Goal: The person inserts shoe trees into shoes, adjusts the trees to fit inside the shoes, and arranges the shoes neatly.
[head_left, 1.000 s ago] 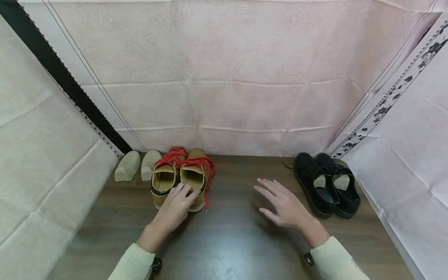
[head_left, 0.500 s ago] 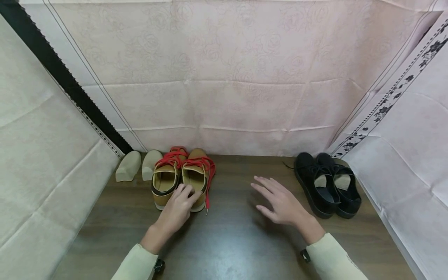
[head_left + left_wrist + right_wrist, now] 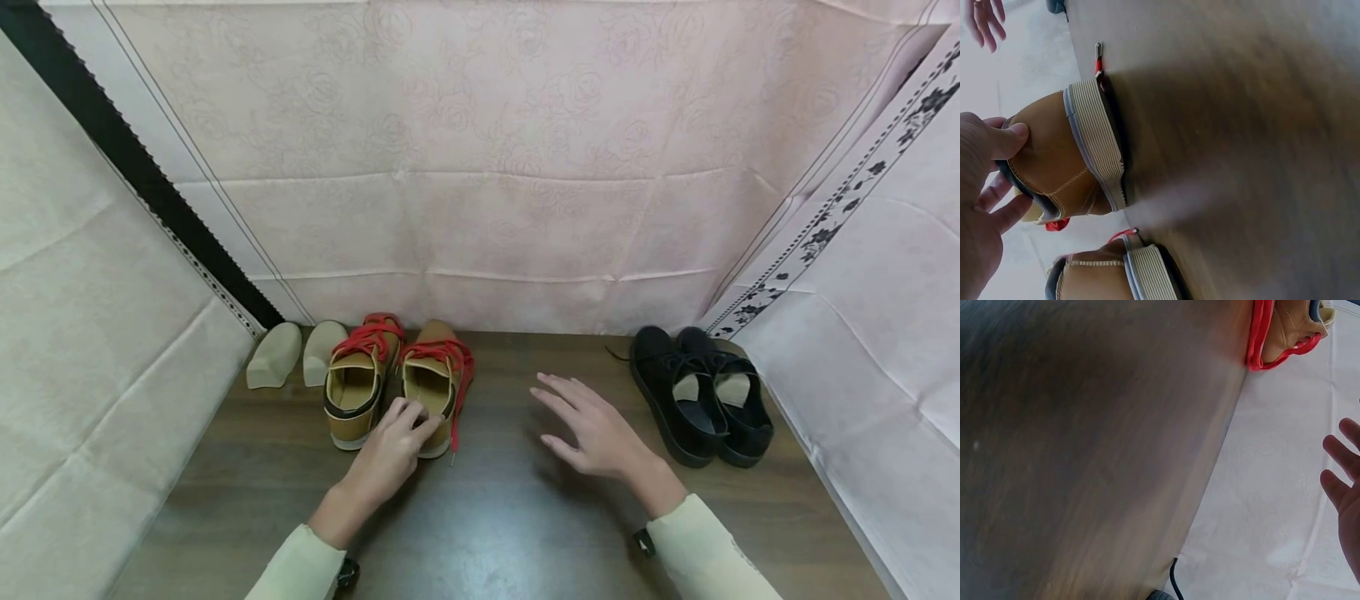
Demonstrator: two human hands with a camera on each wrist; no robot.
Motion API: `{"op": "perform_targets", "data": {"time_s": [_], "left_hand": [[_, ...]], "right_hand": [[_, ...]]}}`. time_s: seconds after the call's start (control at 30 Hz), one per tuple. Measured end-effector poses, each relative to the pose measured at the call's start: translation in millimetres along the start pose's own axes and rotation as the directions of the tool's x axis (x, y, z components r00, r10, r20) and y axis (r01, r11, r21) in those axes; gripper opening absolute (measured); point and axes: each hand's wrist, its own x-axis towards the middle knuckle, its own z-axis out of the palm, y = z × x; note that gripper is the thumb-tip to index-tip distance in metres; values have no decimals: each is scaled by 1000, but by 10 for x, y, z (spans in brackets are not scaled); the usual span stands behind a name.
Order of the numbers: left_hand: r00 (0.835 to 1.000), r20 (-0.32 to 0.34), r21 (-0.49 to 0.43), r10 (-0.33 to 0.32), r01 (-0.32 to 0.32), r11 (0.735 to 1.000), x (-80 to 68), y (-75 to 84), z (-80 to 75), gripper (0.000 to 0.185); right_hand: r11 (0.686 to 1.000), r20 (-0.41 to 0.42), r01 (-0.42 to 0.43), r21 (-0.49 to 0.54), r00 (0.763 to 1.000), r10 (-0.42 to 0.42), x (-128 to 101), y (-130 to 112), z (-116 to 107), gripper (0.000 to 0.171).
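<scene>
The left hand [image 3: 384, 457] pinches a tan shoe [image 3: 1057, 147] by its heel, left of the black shoes [image 3: 705, 404], the loose-fingered right hand [image 3: 596, 432] nearer them, and trailing red laces [image 3: 461, 367] snagging under its sole could tilt it.

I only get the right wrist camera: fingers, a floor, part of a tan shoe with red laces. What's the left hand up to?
Observer: The left hand grips that tan shoe by its heel.
Visitor: Is there a second one?
Observer: Yes, the matching shoe stands just left of it in the head view.
Visitor: And the dark bit at my bottom edge?
Observer: The head view shows two black shoes there, side by side.
</scene>
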Motion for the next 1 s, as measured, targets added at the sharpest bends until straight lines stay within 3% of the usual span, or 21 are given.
{"op": "perform_targets", "data": {"time_s": [0.3, 0.63, 1.0], "left_hand": [[999, -36, 1, 25, -25, 1000, 59, 97, 83, 41], [999, -12, 10, 30, -30, 999, 137, 196, 129, 41], [998, -36, -3, 50, -50, 999, 229, 347, 220, 39]], "right_hand": [[996, -18, -83, 36, 996, 84, 2, 8, 40, 67], [996, -46, -77, 48, 996, 79, 19, 15, 53, 65], [993, -77, -93, 68, 992, 98, -2, 31, 69, 65]]}}
